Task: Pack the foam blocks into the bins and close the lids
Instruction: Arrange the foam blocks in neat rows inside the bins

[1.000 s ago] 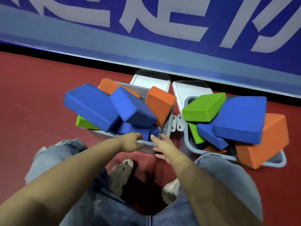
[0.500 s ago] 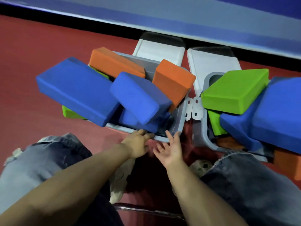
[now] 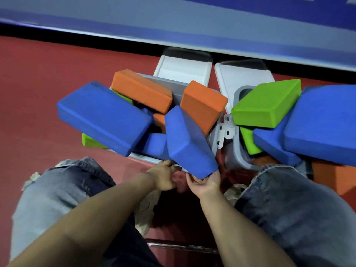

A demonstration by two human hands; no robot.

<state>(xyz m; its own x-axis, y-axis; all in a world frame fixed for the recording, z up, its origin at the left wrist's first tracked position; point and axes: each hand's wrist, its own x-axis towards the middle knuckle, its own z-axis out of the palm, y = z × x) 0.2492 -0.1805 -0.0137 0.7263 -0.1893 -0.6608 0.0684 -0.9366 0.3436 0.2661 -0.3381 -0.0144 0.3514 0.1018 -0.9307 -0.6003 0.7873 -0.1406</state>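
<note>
My left hand [image 3: 162, 178] curls its fingers onto the near rim of the left bin [image 3: 143, 158], while my right hand [image 3: 205, 182] lies palm up and spread, touching the low corner of a tilted blue block [image 3: 187, 143]. That bin overflows with blue, orange and green foam blocks. Just beside it, the right bin [image 3: 238, 157] is heaped too, topped by a green block [image 3: 265, 105]. Both white lids [image 3: 183, 68] stand open behind, on the red floor [image 3: 38, 74].

Red floor [image 3: 48, 78]; blue banner wall [image 3: 173, 22] behind, black strip [image 3: 77, 38] along its base.
</note>
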